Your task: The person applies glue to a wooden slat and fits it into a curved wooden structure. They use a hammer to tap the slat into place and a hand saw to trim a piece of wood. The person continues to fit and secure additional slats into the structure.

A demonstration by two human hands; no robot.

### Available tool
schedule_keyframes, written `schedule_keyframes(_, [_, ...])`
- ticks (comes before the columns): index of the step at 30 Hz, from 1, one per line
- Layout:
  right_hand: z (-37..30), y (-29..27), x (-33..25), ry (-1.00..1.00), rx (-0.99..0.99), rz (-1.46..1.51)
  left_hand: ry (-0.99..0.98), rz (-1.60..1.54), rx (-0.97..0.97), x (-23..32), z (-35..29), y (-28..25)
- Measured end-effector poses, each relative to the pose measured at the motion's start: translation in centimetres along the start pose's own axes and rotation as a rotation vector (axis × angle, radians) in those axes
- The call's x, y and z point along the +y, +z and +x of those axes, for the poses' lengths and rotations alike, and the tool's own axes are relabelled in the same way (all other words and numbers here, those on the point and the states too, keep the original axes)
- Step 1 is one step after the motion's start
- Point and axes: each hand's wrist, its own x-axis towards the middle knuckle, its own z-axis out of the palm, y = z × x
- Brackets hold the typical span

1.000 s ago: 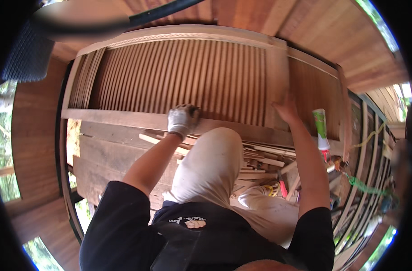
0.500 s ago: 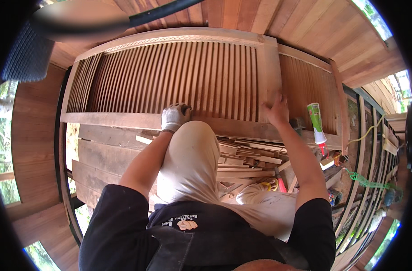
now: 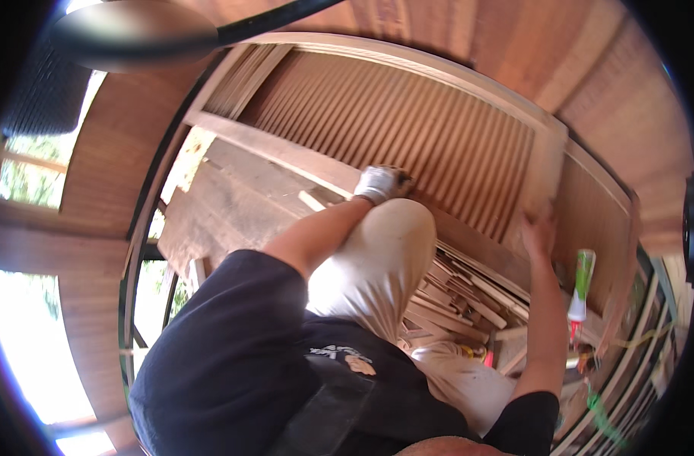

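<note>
A slatted wooden door panel (image 3: 544,163) leans in front of me, tilted across the view. My left hand (image 3: 381,183), in a white glove with dark fingertips, rests on the panel's near rail just above my raised knee. Its fingers are curled, and whatever may be in them is hidden. Bare and slightly blurred, my right hand (image 3: 539,232) lies against the cross rail with its fingers apart. Near that forearm, a green-and-white glue bottle (image 3: 582,285) with a red nozzle lies on the panel's right section, cap end toward me.
Many thin wood offcuts (image 3: 457,300) are piled beneath the panel's near edge. Wide planks (image 3: 244,201) lie to the left. Wooden walls stand around, with window openings at left. A green net or cord (image 3: 601,418) and long strips are at the lower right.
The whole view has turned, so the panel now slopes down to the right. Both hands stay at about the same spots on the panel; the bottle remains lying there.
</note>
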Motion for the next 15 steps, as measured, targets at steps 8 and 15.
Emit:
schedule_keyframes(8, [0.0, -1.5, -1.2, 0.024, -0.074, 0.015, -0.015, 0.024, 0.124, -1.5, 0.8, 2.7])
schedule_keyframes(15, [-1.0, -1.8, -1.1, 0.052, -0.066, -0.005, -0.005, 0.019, 0.09, -1.3, 0.4, 2.5])
